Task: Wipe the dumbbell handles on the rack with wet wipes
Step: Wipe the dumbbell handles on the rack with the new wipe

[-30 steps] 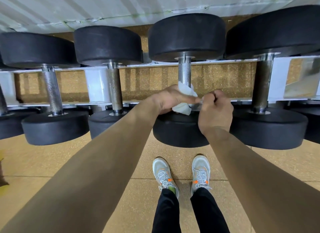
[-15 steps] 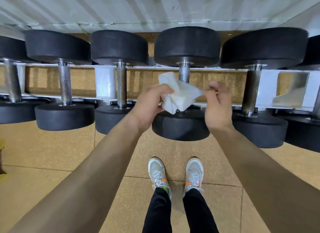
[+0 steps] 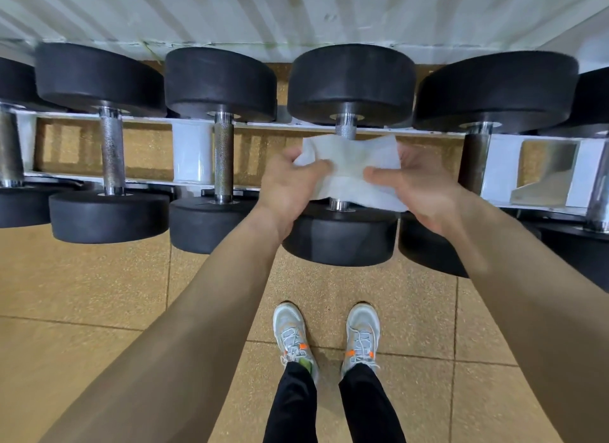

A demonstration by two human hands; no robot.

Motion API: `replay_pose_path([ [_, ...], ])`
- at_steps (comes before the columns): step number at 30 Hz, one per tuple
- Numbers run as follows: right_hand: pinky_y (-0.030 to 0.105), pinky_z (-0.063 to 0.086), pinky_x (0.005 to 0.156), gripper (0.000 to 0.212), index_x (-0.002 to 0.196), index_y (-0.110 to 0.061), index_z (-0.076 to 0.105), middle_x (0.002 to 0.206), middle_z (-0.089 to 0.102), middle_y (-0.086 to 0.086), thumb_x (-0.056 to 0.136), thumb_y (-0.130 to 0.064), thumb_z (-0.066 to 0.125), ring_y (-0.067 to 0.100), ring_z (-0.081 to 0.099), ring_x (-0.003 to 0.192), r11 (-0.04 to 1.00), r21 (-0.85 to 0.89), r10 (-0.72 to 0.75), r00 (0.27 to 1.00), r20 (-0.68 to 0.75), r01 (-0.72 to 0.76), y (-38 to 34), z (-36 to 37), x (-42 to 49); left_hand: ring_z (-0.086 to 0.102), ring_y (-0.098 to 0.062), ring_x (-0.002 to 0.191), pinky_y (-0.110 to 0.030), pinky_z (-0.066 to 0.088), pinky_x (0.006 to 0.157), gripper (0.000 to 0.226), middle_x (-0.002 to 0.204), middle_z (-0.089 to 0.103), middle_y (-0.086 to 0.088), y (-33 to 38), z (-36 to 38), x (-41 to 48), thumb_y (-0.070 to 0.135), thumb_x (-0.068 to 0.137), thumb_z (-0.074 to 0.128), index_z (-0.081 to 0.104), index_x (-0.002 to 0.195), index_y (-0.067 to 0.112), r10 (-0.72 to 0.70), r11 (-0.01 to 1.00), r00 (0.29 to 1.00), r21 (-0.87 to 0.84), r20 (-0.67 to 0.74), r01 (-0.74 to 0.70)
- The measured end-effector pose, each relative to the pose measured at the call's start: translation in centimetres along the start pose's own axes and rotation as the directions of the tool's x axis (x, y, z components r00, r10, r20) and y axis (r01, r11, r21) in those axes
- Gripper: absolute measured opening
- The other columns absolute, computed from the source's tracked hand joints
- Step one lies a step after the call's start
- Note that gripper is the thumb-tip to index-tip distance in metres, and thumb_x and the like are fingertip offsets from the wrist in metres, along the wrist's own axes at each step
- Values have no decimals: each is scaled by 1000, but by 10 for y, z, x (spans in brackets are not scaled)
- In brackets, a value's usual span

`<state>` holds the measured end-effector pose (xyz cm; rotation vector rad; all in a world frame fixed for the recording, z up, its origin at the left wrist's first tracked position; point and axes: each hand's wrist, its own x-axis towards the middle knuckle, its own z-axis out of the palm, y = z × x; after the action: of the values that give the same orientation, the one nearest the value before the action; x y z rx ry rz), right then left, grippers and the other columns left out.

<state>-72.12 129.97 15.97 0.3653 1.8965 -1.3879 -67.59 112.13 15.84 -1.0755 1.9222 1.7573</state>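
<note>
the left hand (image 3: 290,185) and right hand (image 3: 418,185) each pinched a side of the wet wipe (image 3: 349,169), spread flat. it hid most of the middle dumbbell handle (image 3: 345,130).

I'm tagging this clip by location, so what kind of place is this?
Most likely a gym's free-weights area: black dumbbells with knurled steel handles lie across a white rack, over speckled rubber floor tiles.

I see dumbbell heads (image 3: 351,80) in matt black rubber, slightly grainy. Handles (image 3: 224,159) are knurled steel, dull with shiny chrome collars. Wet wipe (image 3: 352,169) is thin white nonwoven cloth, creased. Rack (image 3: 192,156) is glossy white painted metal. Floor (image 3: 99,278) is speckled rough tile.
</note>
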Motion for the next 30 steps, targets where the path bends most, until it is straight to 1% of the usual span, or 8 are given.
replay_pose_path([
  [5,14,42,41,26,131,-16,50,102,67,7,107,-25,50,-4,56,45,975,-213,-78,995,-60,64,13,7,14,66,-18,48,-23,46,40,6,89,74,-5,0,1,22,18,100,61,63,106,17,161,950,987,274,-14,-151],
  [8,13,50,57,21,123,-17,47,114,63,4,107,-31,48,2,64,59,953,-299,-89,992,-95,57,19,7,24,72,-22,66,-32,56,55,36,98,73,-3,-6,-1,40,39,96,67,58,125,20,137,877,989,471,-49,-98],
  [12,19,36,91,44,145,-16,41,139,53,3,104,-25,53,23,57,117,844,-534,6,995,-96,-56,27,1,33,65,-26,107,-41,54,95,49,115,68,-2,-17,-8,49,50,89,70,57,128,24,7,751,999,660,-31,15],
  [16,38,35,99,50,132,-7,45,131,50,15,88,-21,65,35,47,122,828,-551,-213,852,-477,-101,31,10,29,63,-20,106,-36,51,95,29,110,65,5,-30,1,32,33,90,65,56,115,22,170,884,964,465,-205,-57],
  [18,34,35,93,43,125,-5,51,126,53,15,89,-25,64,28,48,112,820,-571,-274,842,-464,-48,27,19,27,64,-19,99,-34,50,91,16,105,67,4,-31,14,20,27,90,60,55,105,24,160,962,926,263,-343,-69],
  [20,28,39,76,39,120,-12,56,116,60,7,92,-38,63,20,52,97,847,-526,-82,960,-268,-75,19,36,33,64,-18,95,-32,48,87,4,101,67,4,-28,30,11,25,96,54,54,99,26,-7,999,904,33,-428,24],
  [23,25,51,68,25,102,-28,70,98,72,-3,86,-47,69,18,68,89,923,-358,158,987,17,-141,10,61,51,63,-21,93,-38,49,86,5,101,65,7,-24,45,7,28,97,49,52,95,33,-68,995,837,25,-544,97],
  [30,44,64,79,28,98,-13,75,89,78,9,72,-10,85,29,77,85,934,173,329,942,-70,-313,24,82,84,58,-19,94,-37,44,84,8,100,62,10,-27,48,9,31,98,46,53,95,31,7,992,816,108,-578,68],
])
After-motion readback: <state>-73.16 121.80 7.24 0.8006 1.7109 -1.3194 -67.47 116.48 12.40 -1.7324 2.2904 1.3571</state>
